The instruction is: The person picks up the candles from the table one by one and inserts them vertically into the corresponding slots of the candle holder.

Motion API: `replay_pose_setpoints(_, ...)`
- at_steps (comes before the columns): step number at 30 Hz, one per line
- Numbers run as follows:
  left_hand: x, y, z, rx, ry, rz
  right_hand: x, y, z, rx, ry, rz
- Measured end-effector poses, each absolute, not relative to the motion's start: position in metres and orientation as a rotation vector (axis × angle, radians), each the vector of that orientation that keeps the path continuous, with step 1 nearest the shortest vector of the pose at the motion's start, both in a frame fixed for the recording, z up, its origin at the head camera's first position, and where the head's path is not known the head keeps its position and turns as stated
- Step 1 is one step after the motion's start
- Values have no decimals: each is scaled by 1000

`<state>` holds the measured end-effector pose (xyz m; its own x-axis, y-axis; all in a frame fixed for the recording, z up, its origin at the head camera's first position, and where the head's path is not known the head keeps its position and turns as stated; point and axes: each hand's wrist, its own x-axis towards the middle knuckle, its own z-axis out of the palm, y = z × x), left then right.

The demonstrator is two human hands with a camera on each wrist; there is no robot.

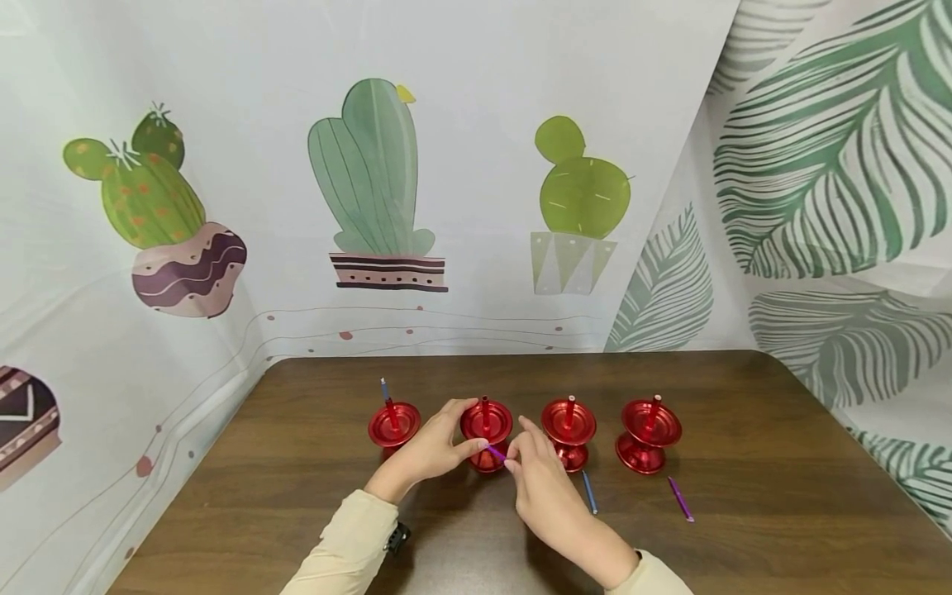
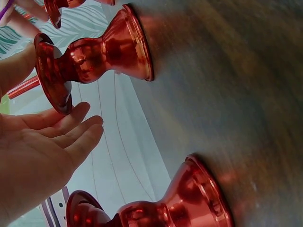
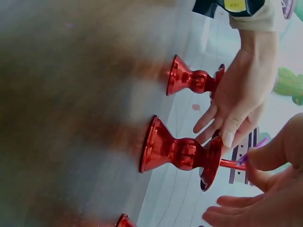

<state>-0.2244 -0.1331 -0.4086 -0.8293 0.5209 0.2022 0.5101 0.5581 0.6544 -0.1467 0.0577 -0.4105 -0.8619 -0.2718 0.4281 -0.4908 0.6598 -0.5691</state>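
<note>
Several shiny red candle holders stand in a row. My left hand (image 1: 427, 450) grips the dish rim of the second candle holder (image 3: 184, 153), thumb on the near side and fingers at the far side. Between thumb and forefinger, my right hand (image 1: 541, 487) pinches a thin purple candle (image 1: 496, 453). In the right wrist view, the candle's end is close to the top of that holder's upright red tube (image 3: 230, 163). A blue candle (image 1: 384, 388) stands, slightly tilted, in the leftmost holder (image 1: 382, 428). The third holder (image 1: 583, 421) is just beyond my right hand.
On the brown wooden table (image 1: 773, 496), a loose blue candle (image 1: 590, 492) lies in front of the third holder. Another purple candle (image 1: 680, 500) lies before the rightmost holder (image 1: 641, 454). A cloth backdrop (image 1: 476, 182) printed with cacti hangs behind the table.
</note>
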Motion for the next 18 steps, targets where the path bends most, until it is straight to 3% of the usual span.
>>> replay_pose_setpoints(18,-224,-133,-407,884,2736,1156,-197,49,-386,421,-2318,1784)
